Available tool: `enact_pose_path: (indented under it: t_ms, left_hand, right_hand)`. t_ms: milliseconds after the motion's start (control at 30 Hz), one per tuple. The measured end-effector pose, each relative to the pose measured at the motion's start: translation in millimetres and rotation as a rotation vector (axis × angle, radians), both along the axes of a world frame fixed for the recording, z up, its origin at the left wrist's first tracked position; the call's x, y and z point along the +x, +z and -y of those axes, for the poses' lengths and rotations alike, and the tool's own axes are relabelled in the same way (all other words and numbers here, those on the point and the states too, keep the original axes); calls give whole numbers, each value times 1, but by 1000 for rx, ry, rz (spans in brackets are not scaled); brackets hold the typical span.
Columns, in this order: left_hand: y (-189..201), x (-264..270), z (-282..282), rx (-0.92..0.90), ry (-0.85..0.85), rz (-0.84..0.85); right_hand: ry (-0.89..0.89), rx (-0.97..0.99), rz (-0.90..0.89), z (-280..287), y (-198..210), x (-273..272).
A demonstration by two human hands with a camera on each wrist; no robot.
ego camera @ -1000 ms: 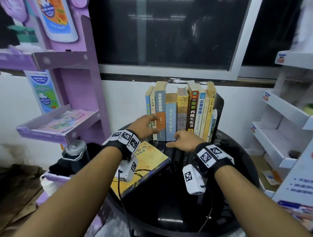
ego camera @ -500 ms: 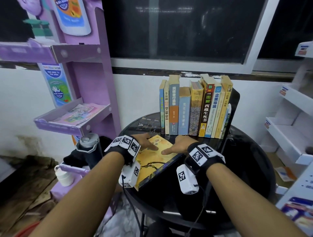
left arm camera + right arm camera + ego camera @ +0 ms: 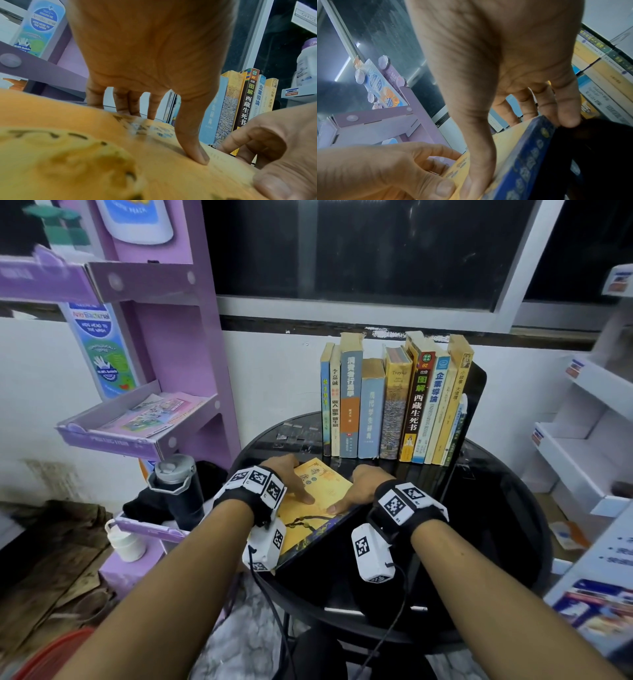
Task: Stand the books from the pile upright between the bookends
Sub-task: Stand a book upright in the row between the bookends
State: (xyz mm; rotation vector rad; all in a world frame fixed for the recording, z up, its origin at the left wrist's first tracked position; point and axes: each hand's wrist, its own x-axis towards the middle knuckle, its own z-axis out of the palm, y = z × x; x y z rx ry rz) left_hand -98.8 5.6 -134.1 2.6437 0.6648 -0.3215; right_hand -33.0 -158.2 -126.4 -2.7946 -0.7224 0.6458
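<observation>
A yellow book [image 3: 320,505] with a dark blue spine [image 3: 527,159] lies flat at the left front of the round black table [image 3: 496,542]. My left hand [image 3: 294,479] holds its left side, with the thumb [image 3: 193,148] pressed on the cover and the fingers [image 3: 126,104] over the far edge. My right hand [image 3: 356,491] grips the spine side, thumb on the cover and fingers down over the spine. Behind it, several books [image 3: 394,405] stand upright in a row against a black bookend [image 3: 478,405] on the right. No left bookend shows.
A purple cardboard display rack [image 3: 171,354] stands close on the left, with a black flask [image 3: 178,491] and a small white bottle [image 3: 125,542] at its foot. White shelving [image 3: 582,446] stands on the right. A wall and a dark window are behind the books.
Both hands came back from the foot of the upright row down to the flat yellow book, and now hold it by its two sides.
</observation>
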Motion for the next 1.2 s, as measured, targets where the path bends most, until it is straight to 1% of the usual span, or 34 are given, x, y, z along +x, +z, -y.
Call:
enact_pose_path:
  t_ms: [200, 333, 567, 633, 700, 833, 1067, 1200]
  left_hand:
    - [2, 1, 5, 84, -40, -13]
    - [3, 0, 6, 54, -23, 12]
    - [1, -3, 3, -220, -28, 62]
    - [2, -2, 2, -271, -29, 88]
    - [6, -2, 1, -342, -32, 112]
    - [14, -2, 1, -490, -10, 236]
    - [23, 3, 10, -783, 26, 424]
    - [33, 12, 27, -903, -2, 522]
  right_hand:
    - [-47, 71, -37, 7, -6, 1]
    - [-76, 113, -90, 14, -2, 0]
    - [-94, 191, -143, 21, 3, 6]
    - [-99, 223, -212, 23, 4, 12]
    - [-102, 296, -295, 26, 6, 15]
    - [-155, 467, -425, 33, 34, -2]
    - [-130, 654, -320, 54, 73, -4]
    - [-113, 764, -285, 73, 90, -6]
